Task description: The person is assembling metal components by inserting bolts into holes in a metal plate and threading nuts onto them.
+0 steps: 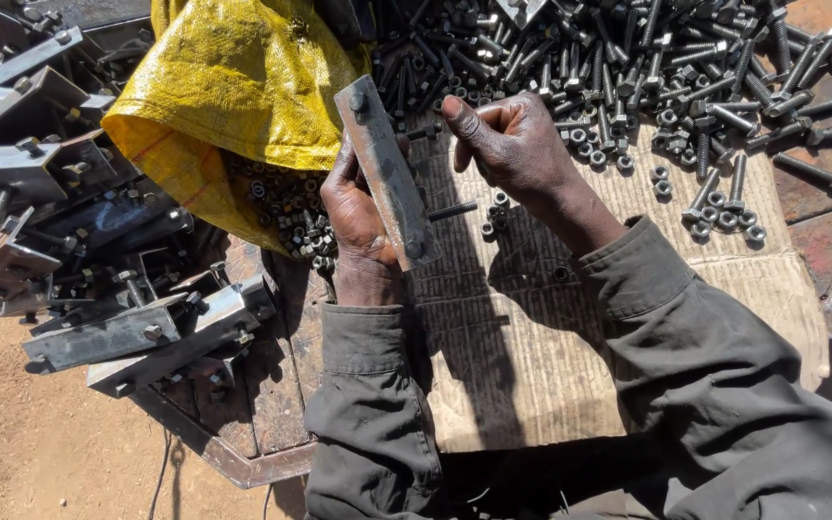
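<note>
Worktop: a worn wooden slab under both hands, its near part covered by a sheet of cardboard; the bare wood shows to the left of the left hand and far right of the right hand
Finished brackets: a heap of steel angle pieces with bolts already through them, well left of the left hand
Yellow sack: just beyond and left of the left hand, its mouth folded back over a spill of nuts that lies close against that hand
Bolt pile: loose dark bolts and nuts beyond and right of the right hand, thinning to a few strays near the wrist
Steel plate: a flat bar held tilted upright between the two hands; one bolt head shows near its top end, another fastener near its lower end; a threaded shank sticks out sideways toward the right hand
Left hand: clamped round the plate from behind, fingers wrapped on its edge
Right hand: fingers curled together just right of the plate's upper part, thumb raised; whether it pinches a nut I cannot tell
Step in hand: by my judgement, fitting fasteners to the plate, with the upper one being set or turned
Next move calls for: probably a nut on the protruding shank; the left hand must keep the plate steady while the right threads it square
</note>
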